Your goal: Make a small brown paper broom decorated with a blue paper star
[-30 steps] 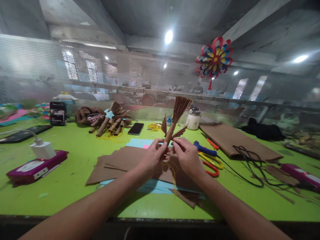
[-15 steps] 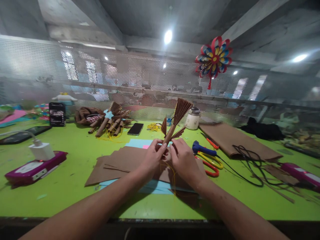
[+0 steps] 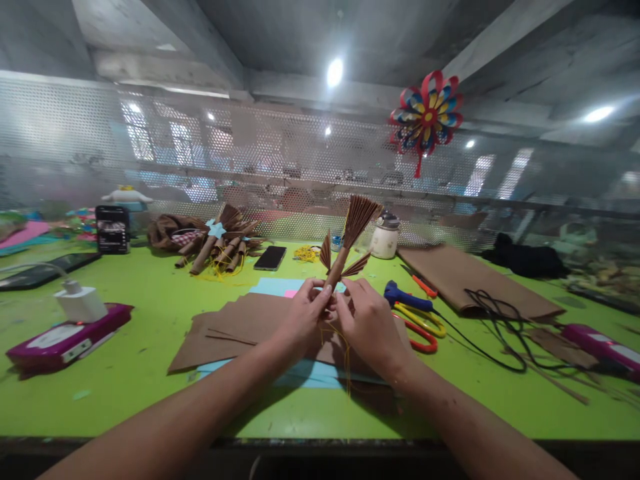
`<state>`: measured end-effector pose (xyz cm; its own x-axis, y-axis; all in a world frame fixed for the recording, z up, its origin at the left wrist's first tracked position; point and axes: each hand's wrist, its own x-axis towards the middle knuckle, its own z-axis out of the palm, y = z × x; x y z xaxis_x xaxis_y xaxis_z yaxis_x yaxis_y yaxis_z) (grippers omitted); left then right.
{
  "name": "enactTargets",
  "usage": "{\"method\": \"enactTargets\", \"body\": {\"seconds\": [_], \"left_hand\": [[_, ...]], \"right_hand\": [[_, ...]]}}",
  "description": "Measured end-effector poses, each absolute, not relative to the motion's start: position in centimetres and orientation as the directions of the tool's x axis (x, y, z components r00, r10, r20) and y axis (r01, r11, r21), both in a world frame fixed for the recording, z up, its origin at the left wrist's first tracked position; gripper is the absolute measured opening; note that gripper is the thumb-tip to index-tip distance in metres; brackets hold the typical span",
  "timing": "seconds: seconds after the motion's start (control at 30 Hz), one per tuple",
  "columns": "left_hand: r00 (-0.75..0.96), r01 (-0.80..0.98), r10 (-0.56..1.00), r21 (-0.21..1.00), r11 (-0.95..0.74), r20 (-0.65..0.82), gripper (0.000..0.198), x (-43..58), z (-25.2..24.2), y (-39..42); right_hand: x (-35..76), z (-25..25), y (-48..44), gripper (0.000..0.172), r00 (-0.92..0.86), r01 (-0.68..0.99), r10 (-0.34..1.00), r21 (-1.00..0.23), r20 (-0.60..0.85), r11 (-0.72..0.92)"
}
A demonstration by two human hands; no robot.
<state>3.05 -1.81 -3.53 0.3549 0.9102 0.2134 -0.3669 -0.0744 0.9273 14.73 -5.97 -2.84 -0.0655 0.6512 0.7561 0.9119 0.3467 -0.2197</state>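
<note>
A brown paper craft (image 3: 338, 265) rises between my hands, tilted a little to the right. It has a rolled tube for a stem, a pleated fan at its top and two smaller pleated fans at its sides. My left hand (image 3: 311, 305) is closed round the lower end of the tube. Close against it, my right hand (image 3: 364, 312) has its fingers bent and pinched at the tube's base; what they pinch is hidden. Thin yellow thread (image 3: 347, 353) dangles below the hands. Brown paper sheets (image 3: 225, 325) lie underneath, over light blue paper (image 3: 220, 367).
Right of my hands lie a blue glue gun (image 3: 407, 296), scissors with yellow and red handles (image 3: 425, 343) and a black cable (image 3: 495, 320). A power strip (image 3: 65, 343) sits left. Behind are rolled paper pieces (image 3: 213, 250), a phone (image 3: 271, 258) and a white jar (image 3: 385, 239).
The paper craft has tipped slightly to the left and stands a bit more upright. My right hand's fingers have drawn in closer to the tube's base.
</note>
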Motion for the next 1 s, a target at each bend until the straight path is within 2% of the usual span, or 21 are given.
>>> {"method": "enactTargets", "body": {"seconds": [0.13,0.33,0.47,0.53,0.6,0.67,0.9,1.0], "left_hand": [[0.362,-0.374,0.908,0.925,-0.065,0.211,0.027,3.1,-3.7,-1.7],[0.35,-0.355,0.915,0.932,-0.07,0.202,0.027,3.1,-3.6,-1.9],[0.342,-0.359,0.917,0.931,-0.072,0.203,0.026,3.1,-3.3,-2.2],[0.344,-0.372,0.914,0.925,-0.075,0.213,0.025,3.1,-3.3,-2.1],[0.362,-0.376,0.907,0.924,-0.072,0.217,0.025,3.1,-3.3,-2.1],[0.381,-0.38,0.898,0.923,-0.062,0.218,0.024,3.1,-3.3,-2.1],[0.401,-0.378,0.89,0.924,-0.055,0.217,0.025,3.0,-3.3,-2.0],[0.396,-0.351,0.891,0.933,-0.077,0.222,0.027,2.9,-3.4,-2.0]], "right_hand": [[14.8,-3.0,-5.9,0.025,-0.053,0.871,0.66,-0.289,0.75,0.398],[15.3,-2.6,-5.4,0.02,0.098,0.7,0.637,-0.507,0.765,0.502],[15.5,-2.3,-4.9,0.02,0.285,0.407,0.753,-0.786,0.592,0.464],[15.6,-2.3,-4.6,0.023,0.318,0.24,0.806,-0.865,0.499,0.44],[15.8,-2.4,-4.3,0.023,0.312,0.141,0.831,-0.888,0.46,0.438],[15.9,-2.6,-4.0,0.024,0.3,0.114,0.84,-0.891,0.452,0.439],[15.7,-2.0,-4.5,0.024,0.295,0.165,0.827,-0.878,0.478,0.449],[15.7,-2.0,-4.6,0.022,0.3,0.134,0.832,-0.884,0.466,0.447]]}}
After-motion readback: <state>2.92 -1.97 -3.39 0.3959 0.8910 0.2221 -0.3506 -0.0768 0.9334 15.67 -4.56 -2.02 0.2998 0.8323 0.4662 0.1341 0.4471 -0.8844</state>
